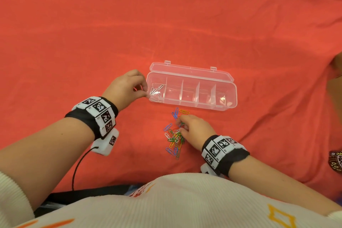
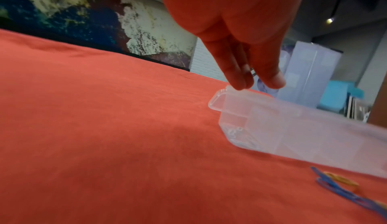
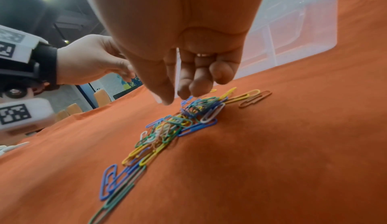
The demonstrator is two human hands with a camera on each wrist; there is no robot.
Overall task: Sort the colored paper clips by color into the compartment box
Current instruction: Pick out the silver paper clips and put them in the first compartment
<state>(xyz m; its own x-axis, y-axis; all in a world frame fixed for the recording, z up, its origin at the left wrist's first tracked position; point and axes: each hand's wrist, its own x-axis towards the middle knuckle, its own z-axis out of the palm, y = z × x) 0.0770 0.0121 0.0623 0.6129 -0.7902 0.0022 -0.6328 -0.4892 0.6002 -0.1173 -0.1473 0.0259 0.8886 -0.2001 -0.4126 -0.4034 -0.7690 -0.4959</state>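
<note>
The clear compartment box (image 1: 190, 105) (image 2: 293, 128) (image 3: 293, 37) lies open on the red cloth, lid folded back. Its leftmost compartment holds a few white clips (image 1: 156, 89) (image 2: 236, 131); the other compartments look bare. My left hand (image 1: 145, 91) (image 2: 257, 83) (image 3: 125, 72) hovers at the box's left end, and in the left wrist view a thin wire clip shows pinched between thumb and fingers. A mixed pile of colored clips (image 1: 174, 139) (image 3: 167, 128) lies in front of the box. My right hand (image 1: 179, 126) (image 3: 176, 99) points down at the pile's far end, thumb and fingertips slightly apart, touching the top clips.
Two blue clips (image 1: 175, 113) (image 2: 335, 189) and an orange clip (image 1: 184, 111) (image 2: 339, 179) lie loose between pile and box. A black cable (image 1: 77, 168) hangs from the left wrist camera. A dark patterned object (image 1: 335, 161) sits at the right edge.
</note>
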